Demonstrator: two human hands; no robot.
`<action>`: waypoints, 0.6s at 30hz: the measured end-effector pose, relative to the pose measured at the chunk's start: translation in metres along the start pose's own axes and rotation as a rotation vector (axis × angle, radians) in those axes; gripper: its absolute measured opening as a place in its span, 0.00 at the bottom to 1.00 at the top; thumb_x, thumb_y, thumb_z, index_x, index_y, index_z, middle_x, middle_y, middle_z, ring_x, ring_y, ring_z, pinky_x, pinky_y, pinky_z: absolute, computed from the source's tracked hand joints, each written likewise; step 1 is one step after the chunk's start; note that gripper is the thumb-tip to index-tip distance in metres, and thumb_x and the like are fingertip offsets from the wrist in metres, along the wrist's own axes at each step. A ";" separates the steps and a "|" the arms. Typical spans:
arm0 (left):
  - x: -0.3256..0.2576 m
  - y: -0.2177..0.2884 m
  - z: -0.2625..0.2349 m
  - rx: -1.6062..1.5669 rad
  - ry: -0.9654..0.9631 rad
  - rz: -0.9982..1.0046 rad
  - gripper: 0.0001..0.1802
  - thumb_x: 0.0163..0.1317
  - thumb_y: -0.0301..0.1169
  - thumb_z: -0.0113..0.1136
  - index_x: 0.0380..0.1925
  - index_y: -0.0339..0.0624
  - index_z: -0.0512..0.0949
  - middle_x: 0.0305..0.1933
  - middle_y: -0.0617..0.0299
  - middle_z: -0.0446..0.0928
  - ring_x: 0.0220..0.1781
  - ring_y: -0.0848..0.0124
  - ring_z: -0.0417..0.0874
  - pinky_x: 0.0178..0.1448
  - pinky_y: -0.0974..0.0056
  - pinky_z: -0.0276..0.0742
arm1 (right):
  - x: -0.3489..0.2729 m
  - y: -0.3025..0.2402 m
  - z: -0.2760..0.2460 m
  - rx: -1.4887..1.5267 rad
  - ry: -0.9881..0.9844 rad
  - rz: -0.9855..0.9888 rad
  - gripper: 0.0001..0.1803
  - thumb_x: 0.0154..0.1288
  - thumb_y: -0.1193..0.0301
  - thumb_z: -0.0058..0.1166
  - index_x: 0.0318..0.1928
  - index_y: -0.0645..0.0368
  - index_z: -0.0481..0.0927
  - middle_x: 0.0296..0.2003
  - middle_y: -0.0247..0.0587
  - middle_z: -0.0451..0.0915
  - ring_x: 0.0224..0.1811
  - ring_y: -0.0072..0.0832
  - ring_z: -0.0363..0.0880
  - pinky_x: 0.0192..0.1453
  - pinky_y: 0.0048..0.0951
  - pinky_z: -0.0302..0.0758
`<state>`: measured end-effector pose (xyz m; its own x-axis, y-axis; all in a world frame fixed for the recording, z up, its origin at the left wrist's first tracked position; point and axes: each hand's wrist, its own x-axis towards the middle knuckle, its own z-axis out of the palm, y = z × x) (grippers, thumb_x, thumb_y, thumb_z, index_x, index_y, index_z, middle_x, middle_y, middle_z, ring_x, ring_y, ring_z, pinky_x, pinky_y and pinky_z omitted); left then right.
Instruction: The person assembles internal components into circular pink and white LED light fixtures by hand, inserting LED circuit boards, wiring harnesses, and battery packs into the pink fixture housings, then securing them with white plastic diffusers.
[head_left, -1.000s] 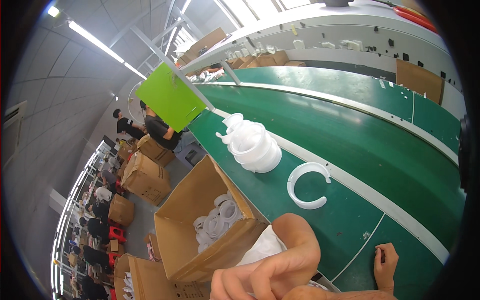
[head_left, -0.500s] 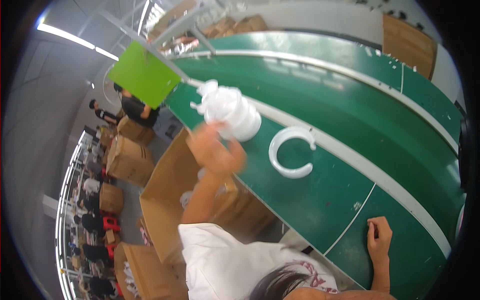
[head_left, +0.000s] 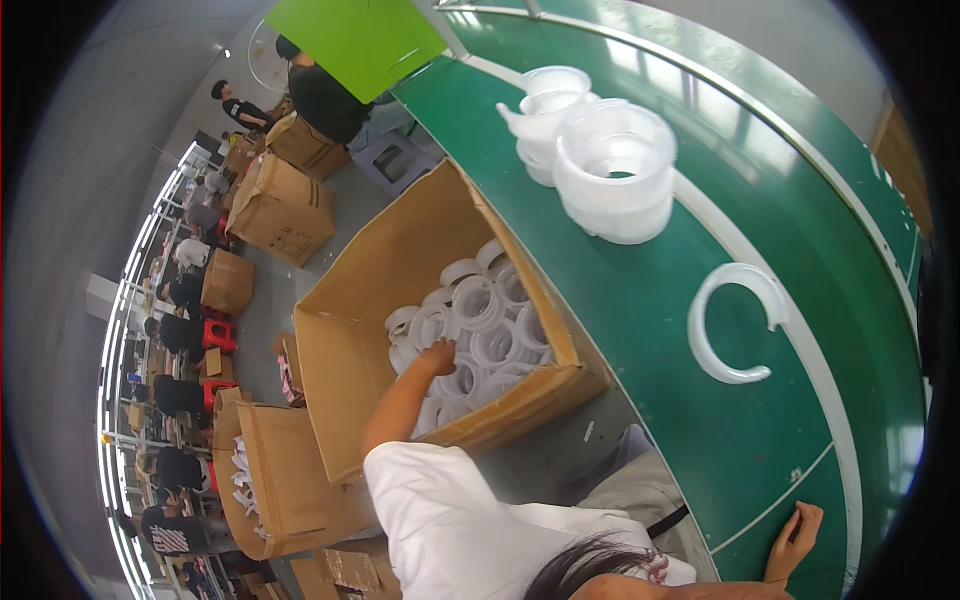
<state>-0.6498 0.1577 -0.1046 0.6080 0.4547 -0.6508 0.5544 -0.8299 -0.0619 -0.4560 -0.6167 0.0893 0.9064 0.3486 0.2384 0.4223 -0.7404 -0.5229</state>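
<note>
My left hand (head_left: 437, 357) reaches down into an open cardboard box (head_left: 318, 345), its fingers closed at the edge of a white plastic ring. Many similar translucent rings (head_left: 492, 345) lie piled in the box around it. On the green table my right hand (head_left: 795, 543) rests with its fingers loosely curled and nothing visible in them. Farther up the table, a single C-shaped white plastic ring (head_left: 703, 330) lies flat, with its gap facing right. Beyond it are stacked white rings (head_left: 615, 190), with more white curved pieces (head_left: 550, 105) behind them.
The green table (head_left: 660, 400) runs along my right, with a pale rail beside it. A bright green panel (head_left: 355, 40) stands at its far end. Another open box (head_left: 300, 480) with white pieces and a closed carton (head_left: 282, 208) stand left. Several people work in the background.
My left hand has moved from beside the stacked rings on the table down into the box. The view has turned left and down, showing the box's contents. My right hand still rests on the table.
</note>
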 end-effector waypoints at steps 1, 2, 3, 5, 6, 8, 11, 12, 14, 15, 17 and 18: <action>0.012 -0.004 0.009 0.020 -0.004 0.004 0.38 0.52 0.35 0.69 0.62 0.35 0.67 0.65 0.43 0.69 0.68 0.45 0.73 0.64 0.41 0.77 | -0.002 0.005 0.003 -0.048 -0.008 -0.003 0.08 0.70 0.86 0.45 0.46 0.68 0.75 0.39 0.48 0.70 0.37 0.38 0.72 0.39 0.31 0.68; 0.024 -0.002 0.015 0.019 -0.014 0.002 0.38 0.52 0.35 0.69 0.62 0.35 0.67 0.65 0.43 0.69 0.68 0.45 0.73 0.64 0.41 0.77 | -0.003 0.008 0.005 -0.105 -0.017 -0.004 0.09 0.71 0.85 0.43 0.48 0.67 0.74 0.41 0.48 0.68 0.38 0.37 0.70 0.40 0.30 0.67; 0.038 0.002 0.018 0.021 0.046 -0.008 0.38 0.53 0.36 0.70 0.63 0.36 0.67 0.65 0.44 0.69 0.69 0.47 0.73 0.66 0.43 0.76 | -0.003 0.012 0.005 -0.099 -0.040 0.054 0.09 0.71 0.85 0.42 0.48 0.67 0.72 0.41 0.48 0.67 0.38 0.39 0.70 0.41 0.30 0.67; 0.070 0.009 0.026 0.035 0.103 0.000 0.38 0.53 0.36 0.71 0.63 0.37 0.67 0.66 0.44 0.69 0.70 0.49 0.73 0.68 0.44 0.74 | 0.000 0.013 0.005 -0.132 -0.016 0.028 0.09 0.70 0.85 0.43 0.47 0.67 0.73 0.39 0.48 0.68 0.36 0.38 0.71 0.38 0.31 0.66; 0.081 0.005 0.029 0.044 0.194 -0.039 0.37 0.54 0.36 0.71 0.63 0.38 0.68 0.65 0.45 0.70 0.68 0.50 0.74 0.69 0.45 0.73 | 0.002 0.012 0.007 -0.151 0.005 -0.011 0.09 0.69 0.85 0.44 0.47 0.67 0.74 0.38 0.49 0.69 0.34 0.38 0.71 0.34 0.32 0.65; 0.105 0.007 0.031 0.052 0.288 -0.057 0.36 0.55 0.36 0.70 0.62 0.39 0.68 0.65 0.46 0.70 0.67 0.51 0.75 0.70 0.46 0.71 | 0.004 0.009 0.013 -0.180 0.028 -0.006 0.09 0.68 0.85 0.43 0.46 0.67 0.73 0.38 0.47 0.67 0.32 0.35 0.69 0.33 0.31 0.63; 0.128 0.025 0.035 0.051 0.377 -0.055 0.33 0.56 0.34 0.68 0.61 0.40 0.69 0.62 0.48 0.74 0.66 0.52 0.76 0.69 0.45 0.69 | -0.001 0.011 0.007 -0.160 -0.048 0.135 0.09 0.69 0.86 0.42 0.47 0.67 0.71 0.41 0.49 0.66 0.38 0.38 0.69 0.42 0.28 0.67; 0.136 0.032 0.035 0.033 0.325 -0.075 0.30 0.57 0.33 0.67 0.59 0.40 0.70 0.60 0.49 0.76 0.66 0.53 0.76 0.69 0.44 0.69 | -0.003 0.012 0.007 -0.169 -0.042 0.143 0.09 0.69 0.86 0.42 0.47 0.67 0.71 0.41 0.49 0.66 0.38 0.38 0.69 0.42 0.28 0.67; 0.146 0.034 0.035 0.021 0.278 -0.090 0.27 0.58 0.32 0.65 0.58 0.41 0.71 0.59 0.50 0.78 0.66 0.54 0.76 0.68 0.43 0.69 | -0.006 0.011 0.007 -0.198 -0.007 0.103 0.08 0.69 0.85 0.43 0.47 0.67 0.71 0.40 0.48 0.65 0.37 0.37 0.68 0.41 0.28 0.66; 0.150 0.032 0.035 0.028 0.244 -0.046 0.25 0.59 0.32 0.65 0.56 0.40 0.72 0.58 0.49 0.79 0.64 0.52 0.78 0.66 0.42 0.71 | -0.006 0.009 0.008 -0.196 0.001 0.110 0.08 0.69 0.85 0.43 0.47 0.67 0.71 0.40 0.48 0.65 0.37 0.37 0.68 0.41 0.28 0.66; 0.151 0.018 0.039 -0.047 0.259 0.005 0.21 0.60 0.32 0.64 0.52 0.38 0.74 0.54 0.47 0.80 0.57 0.48 0.82 0.59 0.42 0.76 | -0.005 0.006 0.011 -0.134 0.006 0.138 0.08 0.68 0.86 0.43 0.45 0.67 0.71 0.38 0.49 0.65 0.35 0.38 0.67 0.39 0.29 0.65; 0.147 0.009 0.046 -0.133 0.309 0.024 0.19 0.61 0.32 0.63 0.50 0.37 0.74 0.51 0.44 0.81 0.53 0.46 0.84 0.55 0.43 0.78 | -0.002 0.004 0.014 -0.126 0.021 0.151 0.08 0.68 0.86 0.43 0.45 0.67 0.71 0.38 0.49 0.65 0.35 0.38 0.67 0.39 0.29 0.65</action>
<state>-0.5815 0.2021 -0.2352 0.7542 0.5287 -0.3894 0.5946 -0.8015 0.0636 -0.4559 -0.6126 0.0752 0.9589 0.2168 0.1829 0.2776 -0.8499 -0.4478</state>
